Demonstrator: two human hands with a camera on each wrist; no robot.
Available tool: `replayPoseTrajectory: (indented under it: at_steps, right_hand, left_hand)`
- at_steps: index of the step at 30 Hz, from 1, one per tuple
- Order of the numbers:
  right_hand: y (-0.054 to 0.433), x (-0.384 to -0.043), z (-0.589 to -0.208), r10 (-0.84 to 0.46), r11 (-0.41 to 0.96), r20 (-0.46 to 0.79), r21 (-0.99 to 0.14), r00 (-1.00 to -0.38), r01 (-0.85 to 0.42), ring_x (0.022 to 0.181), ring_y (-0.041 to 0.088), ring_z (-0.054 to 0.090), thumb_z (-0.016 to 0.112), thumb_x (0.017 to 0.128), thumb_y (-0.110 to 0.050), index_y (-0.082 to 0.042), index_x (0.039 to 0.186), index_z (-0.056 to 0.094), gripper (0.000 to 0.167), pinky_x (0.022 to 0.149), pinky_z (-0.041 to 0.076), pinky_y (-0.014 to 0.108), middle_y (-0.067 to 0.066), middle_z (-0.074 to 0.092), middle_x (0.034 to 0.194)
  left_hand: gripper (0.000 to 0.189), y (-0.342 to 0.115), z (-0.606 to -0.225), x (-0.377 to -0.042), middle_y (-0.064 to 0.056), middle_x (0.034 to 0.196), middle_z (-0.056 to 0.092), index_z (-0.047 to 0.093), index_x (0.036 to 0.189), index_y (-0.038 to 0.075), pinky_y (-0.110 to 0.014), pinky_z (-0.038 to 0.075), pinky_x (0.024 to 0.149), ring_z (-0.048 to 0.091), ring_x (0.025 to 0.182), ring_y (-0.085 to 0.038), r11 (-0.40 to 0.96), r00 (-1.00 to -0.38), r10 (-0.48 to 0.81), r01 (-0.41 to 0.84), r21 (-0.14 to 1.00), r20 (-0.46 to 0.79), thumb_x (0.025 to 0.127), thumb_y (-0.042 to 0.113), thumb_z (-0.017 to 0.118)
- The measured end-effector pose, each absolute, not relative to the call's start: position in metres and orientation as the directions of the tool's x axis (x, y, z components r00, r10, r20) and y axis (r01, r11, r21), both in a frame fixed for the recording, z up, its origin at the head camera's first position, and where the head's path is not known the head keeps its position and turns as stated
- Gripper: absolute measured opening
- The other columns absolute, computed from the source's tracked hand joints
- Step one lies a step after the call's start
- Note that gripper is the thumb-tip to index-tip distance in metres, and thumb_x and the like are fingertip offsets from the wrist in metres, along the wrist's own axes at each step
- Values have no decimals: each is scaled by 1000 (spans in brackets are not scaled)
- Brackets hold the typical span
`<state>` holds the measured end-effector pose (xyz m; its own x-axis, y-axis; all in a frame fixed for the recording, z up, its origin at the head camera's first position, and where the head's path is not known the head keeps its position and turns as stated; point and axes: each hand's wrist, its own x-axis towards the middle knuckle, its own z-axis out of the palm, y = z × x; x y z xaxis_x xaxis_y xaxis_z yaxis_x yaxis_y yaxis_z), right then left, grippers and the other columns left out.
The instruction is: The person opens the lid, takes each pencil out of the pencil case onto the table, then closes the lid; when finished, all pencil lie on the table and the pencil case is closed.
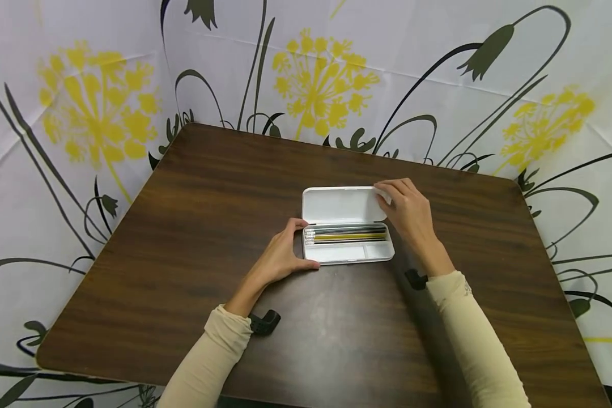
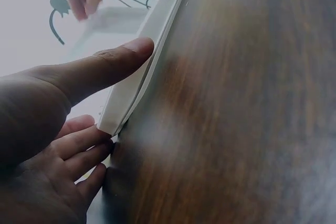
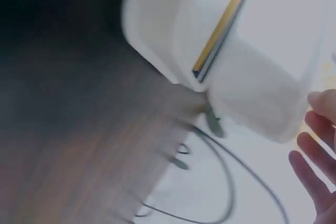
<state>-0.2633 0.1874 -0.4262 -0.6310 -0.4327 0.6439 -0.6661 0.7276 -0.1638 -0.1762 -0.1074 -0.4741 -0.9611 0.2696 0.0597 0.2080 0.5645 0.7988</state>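
Gripping pencil case [image 1: 334, 253] on worktop [image 1: 224, 192] with left hand [image 1: 280, 255]; touching lid [image 1: 339, 205] at case's far right with right hand [image 1: 410, 211], cannot tell whether pinching. Probably adjusting lid; likely calling next for bracing case steadily.

One left hand [image 1: 279, 255], one right hand [image 1: 412, 214], two pale sleeves [image 1: 204, 358] and two black wristbands [image 1: 266, 323] show. There is one table [image 1: 209, 192] and one white case [image 1: 336, 253], with several pencils [image 1: 344, 237], too closely packed to count
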Motion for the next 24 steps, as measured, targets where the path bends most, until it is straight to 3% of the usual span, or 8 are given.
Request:
replayPoseTrajectory:
  at_steps: [4,10,18,24]
  right_hand:
    - [197,-233,-428,-548,660,559,-169,-622,-732,87,19,60,81,80,-7,-9,101,76,21,66,51,36,3,68,98]
    - [202,-219,-443,-658,670,292,-194,-694,-717,90,17,61,80,83,-14,-14,110,75,27,70,51,38,2,64,103]
    - [199,-225,-445,-691,656,199,-230,-695,-719,83,14,58,74,89,-15,-15,111,75,23,69,49,37,-1,65,98]
    - [199,-230,-441,-682,660,104,-340,-724,-670,80,11,56,72,90,-11,-16,99,75,11,71,47,34,-6,64,93]
  left_hand:
    - [93,-107,-472,-179,-10,139,49,38,137,9,-46,39,101,47,127,-26,562,-957,281,221,797,67,65,33,93]
    - [94,-107,-475,-176,-10,140,48,38,137,9,-45,38,102,46,128,-25,566,-959,277,205,798,50,66,35,93]
    - [93,-108,-476,-175,-9,138,50,39,136,8,-44,37,103,47,128,-24,565,-959,275,223,795,73,65,35,93]
    - [93,-107,-477,-177,-8,139,50,39,136,10,-43,36,104,46,128,-24,570,-959,274,224,790,74,65,36,93]
